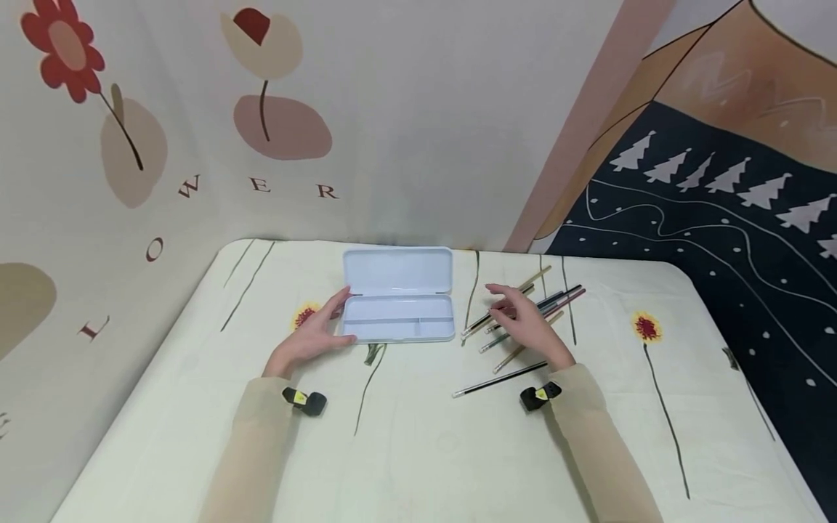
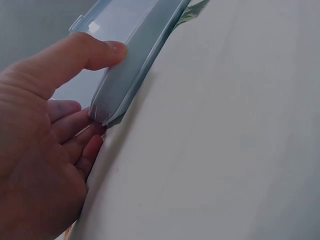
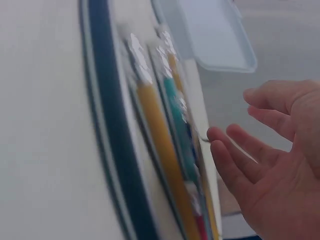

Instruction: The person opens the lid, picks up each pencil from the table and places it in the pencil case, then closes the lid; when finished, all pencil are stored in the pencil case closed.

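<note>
Left grip (image 1: 312, 335) holding blue case (image 1: 386, 331), right grip (image 1: 524, 323) (fingers parted) over pencils (image 1: 561, 299)

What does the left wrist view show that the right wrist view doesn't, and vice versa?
Only the left wrist view shows the left hand, its thumb on the pale blue case. Only the right wrist view shows the right hand, seemingly empty, and the pencils beside it. Both show part of the case and the pale tablecloth.

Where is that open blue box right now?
Central in the head view, the box lies between the left hand and the pencils to its right.
</note>
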`<state>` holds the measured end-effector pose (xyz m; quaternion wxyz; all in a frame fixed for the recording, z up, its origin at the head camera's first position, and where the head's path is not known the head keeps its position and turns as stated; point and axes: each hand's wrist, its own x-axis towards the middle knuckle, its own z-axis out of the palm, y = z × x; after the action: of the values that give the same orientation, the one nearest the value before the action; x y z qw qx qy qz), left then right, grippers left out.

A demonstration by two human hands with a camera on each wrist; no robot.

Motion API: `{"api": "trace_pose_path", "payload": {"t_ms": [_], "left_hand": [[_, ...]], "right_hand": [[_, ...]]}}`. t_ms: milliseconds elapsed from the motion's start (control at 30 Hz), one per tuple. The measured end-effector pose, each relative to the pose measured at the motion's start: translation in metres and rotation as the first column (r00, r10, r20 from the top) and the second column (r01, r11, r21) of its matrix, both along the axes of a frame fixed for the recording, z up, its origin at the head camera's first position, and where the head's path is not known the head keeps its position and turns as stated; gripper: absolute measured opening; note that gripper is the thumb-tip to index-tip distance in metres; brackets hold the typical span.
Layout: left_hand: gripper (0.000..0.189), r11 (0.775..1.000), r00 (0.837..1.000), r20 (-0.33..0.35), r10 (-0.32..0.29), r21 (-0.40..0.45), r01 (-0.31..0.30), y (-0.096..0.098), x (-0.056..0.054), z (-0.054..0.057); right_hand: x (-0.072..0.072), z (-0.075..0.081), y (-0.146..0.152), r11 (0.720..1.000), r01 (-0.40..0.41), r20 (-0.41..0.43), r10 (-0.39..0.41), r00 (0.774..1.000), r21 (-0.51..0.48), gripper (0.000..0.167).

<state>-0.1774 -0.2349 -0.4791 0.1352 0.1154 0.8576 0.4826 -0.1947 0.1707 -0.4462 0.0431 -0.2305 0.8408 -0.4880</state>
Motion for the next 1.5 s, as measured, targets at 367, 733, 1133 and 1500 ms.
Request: {"api": "trace_pose_path", "payload": {"t_ms": [367,733,1133,1500], "left_hand": [[0.096,1.0,1.0,0.001,0.003,-0.015,-0.003,-0.003,0.0,-0.005],[0.088,1.0,1.0,-0.006,-0.008,-0.018,0.007,0.017,0.016,0.037],[0.098,1.0,1.0,-0.025,0.003,-0.002,-0.003,0.0,0.002,-0.004],[0.099,1.0,1.0,-0.021,0.004,0.011,-0.004,0.0,0.002,-0.005]], "right_hand": [[0.002,-0.006,0.043,0.998,0.011,-0.013,-0.01,1.0,0.065,0.04],[0.022,-0.013,0.067,0.99,0.018,0.005,-0.019,1.0,0.14,0.033],[0.037,-0.011,0.093,0.986,0.008,0.046,-0.015,0.999,0.164,0.027],[0.044,-0.018,0.106,0.98,-0.083,0.111,0.063,0.992,0.181,0.026]]}}
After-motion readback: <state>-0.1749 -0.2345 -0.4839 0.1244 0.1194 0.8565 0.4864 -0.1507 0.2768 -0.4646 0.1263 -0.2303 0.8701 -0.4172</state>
